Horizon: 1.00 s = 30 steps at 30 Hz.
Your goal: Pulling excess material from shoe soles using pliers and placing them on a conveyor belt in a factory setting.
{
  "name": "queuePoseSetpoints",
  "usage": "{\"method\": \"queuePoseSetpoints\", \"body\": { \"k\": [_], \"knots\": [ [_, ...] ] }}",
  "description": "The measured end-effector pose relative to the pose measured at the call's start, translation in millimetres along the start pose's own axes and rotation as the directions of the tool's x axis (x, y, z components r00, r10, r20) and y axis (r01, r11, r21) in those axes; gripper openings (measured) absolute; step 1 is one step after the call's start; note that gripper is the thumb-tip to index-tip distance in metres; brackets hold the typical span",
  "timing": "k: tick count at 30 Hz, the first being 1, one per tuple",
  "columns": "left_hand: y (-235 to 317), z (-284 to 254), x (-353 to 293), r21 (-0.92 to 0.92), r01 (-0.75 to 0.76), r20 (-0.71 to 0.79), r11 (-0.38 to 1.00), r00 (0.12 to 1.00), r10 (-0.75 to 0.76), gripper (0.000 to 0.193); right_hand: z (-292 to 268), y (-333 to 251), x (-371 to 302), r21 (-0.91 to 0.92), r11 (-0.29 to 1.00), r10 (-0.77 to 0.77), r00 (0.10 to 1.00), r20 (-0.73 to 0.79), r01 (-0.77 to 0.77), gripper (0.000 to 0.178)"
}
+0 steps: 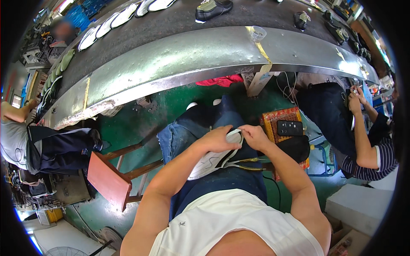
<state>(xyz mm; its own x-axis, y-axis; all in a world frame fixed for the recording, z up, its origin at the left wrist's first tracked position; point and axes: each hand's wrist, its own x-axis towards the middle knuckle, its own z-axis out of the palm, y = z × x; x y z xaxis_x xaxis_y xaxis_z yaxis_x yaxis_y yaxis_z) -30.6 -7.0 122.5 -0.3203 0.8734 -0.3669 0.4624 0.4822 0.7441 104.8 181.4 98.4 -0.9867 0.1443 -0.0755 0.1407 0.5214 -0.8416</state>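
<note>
Over my lap lies a white shoe sole (208, 165) with a dark line along its edge. My left hand (218, 139) is wrapped round its far end, the thumb pressed across the face. At that same end the fingers of my right hand (253, 137) are pinched together on the rim; anything small between them is hidden. A pair of pliers with yellowish handles (245, 167) rests on my thigh, just beside the sole and partly under my right forearm.
Ahead runs a metal-edged conveyor (179, 50) carrying pale soles (124, 16), a dark shoe (213, 9) and a clear cup (257, 33). A phone (290, 128) lies on a red patterned stool at my right. Co-workers sit either side; a reddish stool (109, 179) stands left.
</note>
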Motion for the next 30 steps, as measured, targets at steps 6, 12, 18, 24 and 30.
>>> {"method": "queuePoseSetpoints", "body": {
  "k": [6, 12, 18, 24, 30],
  "knots": [
    [-27.4, -19.8, 5.3, -0.327, 0.018, -0.029, 0.945, 0.999, -0.029, 0.064, -8.6, -39.7, -81.4, -0.317, 0.946, 0.113, 0.983, 0.143, -0.062, 0.043],
    [-12.6, -46.3, -45.4, -0.768, -0.405, -0.509, 0.496, 0.857, -0.088, 0.071, -33.5, -37.3, -107.2, -0.288, 0.94, 0.294, 0.865, 0.406, -0.184, 0.056],
    [-41.3, -34.8, -78.1, -0.763, -0.402, -0.477, 0.507, 0.879, -0.022, 0.074, -55.3, -23.2, -102.4, 0.275, 0.748, 0.266, 0.652, 0.71, -0.604, 0.042],
    [-49.2, -41.8, -88.1, -0.799, -0.33, -0.394, 0.503, 0.919, -0.023, 0.058, -3.8, -103.7, -50.1, 0.279, 0.783, 0.291, 0.723, 0.626, -0.556, 0.031],
    [-60.6, -42.8, -87.6, -0.692, -0.319, -0.451, 0.648, 0.892, -0.042, 0.053, 19.1, -100.1, -1.2, 0.503, 0.749, 0.103, 0.826, 0.555, -0.432, 0.039]
  ]
}}
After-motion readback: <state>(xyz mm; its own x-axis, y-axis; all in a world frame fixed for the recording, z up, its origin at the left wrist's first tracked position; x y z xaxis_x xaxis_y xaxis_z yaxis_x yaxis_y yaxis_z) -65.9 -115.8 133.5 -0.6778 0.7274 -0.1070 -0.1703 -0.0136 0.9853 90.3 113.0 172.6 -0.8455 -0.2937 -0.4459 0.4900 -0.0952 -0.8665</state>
